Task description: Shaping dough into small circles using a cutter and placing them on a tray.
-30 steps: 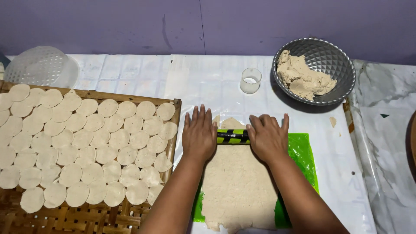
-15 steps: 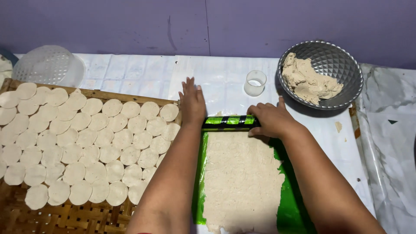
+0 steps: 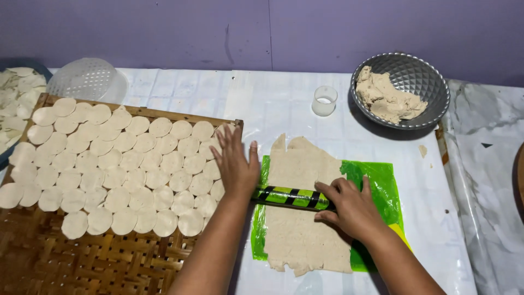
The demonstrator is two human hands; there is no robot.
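Fingers [image 3: 232,143] of our left hand [image 3: 236,164] are spread flat and our right hand [image 3: 349,206] fingers are loosely curled; both press on the green-and-black striped rolling pin [image 3: 292,197], gripping nothing. That pin lies across the dough sheet [image 3: 305,207] on its green plastic mat [image 3: 376,186]. Left of the pin sits the woven tray [image 3: 65,257] of dough rounds [image 3: 117,169]; beyond it, a small clear cup [image 3: 324,100] and a metal bowl [image 3: 423,79]. Half a second ago, we had the pin at the sheet's far edge; now it sits mid-sheet.
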